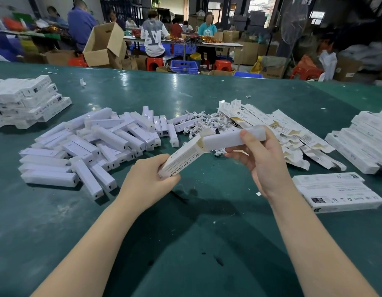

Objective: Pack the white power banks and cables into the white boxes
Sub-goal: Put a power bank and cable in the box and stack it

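A glossy dark green worktable (185,93) fills the foreground; beyond it stand an open brown cardboard carton (104,45), red plastic stools (154,63) and blue plastic crates (184,66).

— What are you wearing on your arms?

— Nothing that shows. Both forearms are bare right up to the bottom edge of the view, with no sleeve or cuff.

— Gloves, a watch, rings?

— My left hand (150,179) and my right hand (264,161) are bare. The nails are short and plain, so far as they show.
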Action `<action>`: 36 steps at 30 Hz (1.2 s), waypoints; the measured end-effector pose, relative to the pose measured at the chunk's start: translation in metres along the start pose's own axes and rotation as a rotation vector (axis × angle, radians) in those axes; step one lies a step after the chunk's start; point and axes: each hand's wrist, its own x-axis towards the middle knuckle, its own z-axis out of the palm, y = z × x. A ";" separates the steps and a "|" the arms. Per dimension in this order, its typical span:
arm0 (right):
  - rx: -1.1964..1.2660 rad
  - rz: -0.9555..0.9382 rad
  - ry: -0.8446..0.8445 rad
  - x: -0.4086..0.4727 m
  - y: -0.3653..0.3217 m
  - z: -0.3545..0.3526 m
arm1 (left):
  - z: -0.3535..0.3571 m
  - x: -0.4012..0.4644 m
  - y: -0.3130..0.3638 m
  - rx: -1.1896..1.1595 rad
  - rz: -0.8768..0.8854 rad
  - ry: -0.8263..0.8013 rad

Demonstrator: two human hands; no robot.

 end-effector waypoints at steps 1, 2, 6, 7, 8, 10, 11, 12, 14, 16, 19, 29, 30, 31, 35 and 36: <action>-0.048 -0.022 -0.004 0.000 0.000 0.000 | 0.000 -0.001 0.001 0.031 0.014 -0.020; -0.095 -0.049 -0.015 0.000 -0.001 -0.001 | -0.001 -0.002 0.002 0.056 0.027 -0.039; -0.297 -0.134 -0.106 -0.006 0.000 0.001 | -0.001 -0.003 0.006 0.116 0.056 -0.087; -0.320 -0.139 -0.132 -0.008 0.001 0.003 | 0.001 -0.004 0.007 0.100 0.057 -0.096; -0.330 -0.148 -0.146 -0.011 0.004 0.006 | 0.002 -0.004 0.008 0.074 0.052 -0.104; -0.363 -0.189 -0.134 -0.015 0.009 0.013 | 0.005 -0.005 0.009 0.011 0.044 -0.107; -0.400 -0.221 -0.123 -0.017 0.011 0.017 | 0.005 -0.005 0.010 -0.017 0.041 -0.101; -0.457 -0.257 -0.120 -0.018 0.014 0.020 | 0.006 -0.006 0.010 -0.043 0.033 -0.096; -0.599 -0.294 -0.146 -0.021 0.019 0.024 | 0.005 -0.006 0.012 -0.101 -0.001 -0.081; -0.621 -0.256 -0.213 -0.026 0.024 0.027 | 0.004 -0.006 0.014 -0.146 -0.040 -0.052; -0.570 -0.223 -0.220 -0.027 0.027 0.029 | 0.004 -0.004 0.016 -0.233 -0.086 0.011; -1.365 0.138 -0.213 0.027 0.058 -0.017 | -0.001 0.001 0.016 -0.404 -0.143 0.154; -1.439 0.170 -0.264 0.030 0.062 -0.018 | 0.000 0.001 0.017 -0.404 -0.142 0.152; -1.504 0.185 -0.307 0.032 0.064 -0.019 | 0.000 0.001 0.017 -0.406 -0.142 0.148; -1.491 0.046 -0.182 0.038 0.064 -0.015 | 0.000 0.001 0.017 -0.377 -0.144 0.125; -1.443 0.034 -0.135 0.037 0.062 -0.015 | 0.000 0.001 0.017 -0.369 -0.146 0.126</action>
